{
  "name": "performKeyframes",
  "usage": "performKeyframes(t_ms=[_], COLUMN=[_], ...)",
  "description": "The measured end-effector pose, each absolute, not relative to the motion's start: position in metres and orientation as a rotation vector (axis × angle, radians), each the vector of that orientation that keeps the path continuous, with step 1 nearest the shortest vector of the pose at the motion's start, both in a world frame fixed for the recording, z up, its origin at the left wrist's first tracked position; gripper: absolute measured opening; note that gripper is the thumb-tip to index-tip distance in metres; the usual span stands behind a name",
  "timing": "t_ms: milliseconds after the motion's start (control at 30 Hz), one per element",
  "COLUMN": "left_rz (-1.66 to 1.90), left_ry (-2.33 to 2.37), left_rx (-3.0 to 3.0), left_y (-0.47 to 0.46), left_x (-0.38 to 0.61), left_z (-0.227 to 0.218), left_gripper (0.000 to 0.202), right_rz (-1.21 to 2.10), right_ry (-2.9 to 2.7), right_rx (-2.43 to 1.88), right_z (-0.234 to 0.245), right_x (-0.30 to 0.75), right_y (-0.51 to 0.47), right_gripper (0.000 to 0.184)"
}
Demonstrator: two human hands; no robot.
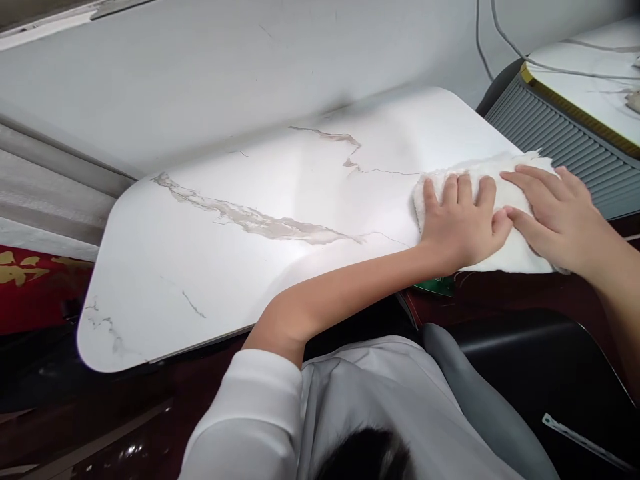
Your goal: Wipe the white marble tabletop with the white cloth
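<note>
A white fluffy cloth [515, 250] lies on the right end of a white marble-patterned tabletop [250, 253]. My right hand [560, 217] comes in from the right edge and lies flat on the cloth, fingers stretched out towards the left. Beside it a second hand [463, 223] presses flat on the cloth's left part. Its arm leads back to a white sleeve [250, 413] of a person with dark hair [370, 457] who sits just in front of me. My own left hand does not show.
A pale wall [250, 67] runs behind the tabletop. At the right stands a grey ribbed unit [560, 140] with a second marble top [585, 80] and cables [505, 40]. A grey chair back [475, 387] and dark floor lie below. Red fabric [30, 287] is at the left.
</note>
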State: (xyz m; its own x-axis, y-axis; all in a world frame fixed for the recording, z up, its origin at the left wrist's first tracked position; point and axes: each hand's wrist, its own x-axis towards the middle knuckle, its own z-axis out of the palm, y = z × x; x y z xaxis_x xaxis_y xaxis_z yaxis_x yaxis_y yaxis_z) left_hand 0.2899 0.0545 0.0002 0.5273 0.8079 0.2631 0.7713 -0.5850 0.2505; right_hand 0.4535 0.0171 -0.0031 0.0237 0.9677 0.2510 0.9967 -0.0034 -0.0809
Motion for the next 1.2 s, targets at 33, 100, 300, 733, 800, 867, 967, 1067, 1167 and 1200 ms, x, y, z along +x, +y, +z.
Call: performKeyframes(t_ms=[33, 100, 300, 733, 800, 867, 967, 1067, 1167, 1200], left_rz=[0.534, 0.521, 0.516, 0.481, 0.437, 0.434, 0.468, 0.489, 0.544, 0.556], left_ry=[1.368, 1.355, 1.313, 1.31, 1.355, 1.387, 1.432, 1.44, 1.423, 1.421], left_rx=[2.649, 2.622, 2.487, 2.468, 2.437, 2.411, 2.415, 2.428, 2.392, 2.379], left_y=[0.053, 0.054, 0.075, 0.24, 0.266, 0.288, 0.312, 0.328, 0.34, 0.343], left_x=[0.293, 0.299, 0.316, 0.335, 0.334, 0.332, 0.326, 0.32, 0.317, 0.317], left_z=[0.001, 0.001, 0.003, -0.004, -0.005, -0.005, -0.005, -0.005, -0.006, -0.007], left_gripper=[0.047, 0.046, 0.046, 0.049, 0.05, 0.052, 0.053, 0.053, 0.05, 0.049], right_rz=[-0.155, -0.082, -0.062, 0.021, 0.05, 0.075, 0.086, 0.069, 0.037, 0.027], right_ry=[-2.026, -2.007, -2.016, -1.939, -1.923, -1.922, -1.938, -1.948, -1.963, -1.97], right_rx=[-2.038, -1.988, -2.034, -2.411, -2.398, -2.381, -2.36, -2.354, -2.348, -2.346], right_z=[-0.004, -0.006, 0.002, 0.007, 0.008, 0.01, 0.011, 0.011, 0.011, 0.011], right_x=[0.457, 0.463, 0.474, 0.483, 0.476, 0.47, 0.463, 0.459, 0.456, 0.455], right_y=[0.016, 0.016, 0.042, 0.199, 0.225, 0.247, 0.272, 0.289, 0.302, 0.305], right_gripper=[0.057, 0.057, 0.058, 0.066, 0.066, 0.066, 0.065, 0.068, 0.071, 0.071])
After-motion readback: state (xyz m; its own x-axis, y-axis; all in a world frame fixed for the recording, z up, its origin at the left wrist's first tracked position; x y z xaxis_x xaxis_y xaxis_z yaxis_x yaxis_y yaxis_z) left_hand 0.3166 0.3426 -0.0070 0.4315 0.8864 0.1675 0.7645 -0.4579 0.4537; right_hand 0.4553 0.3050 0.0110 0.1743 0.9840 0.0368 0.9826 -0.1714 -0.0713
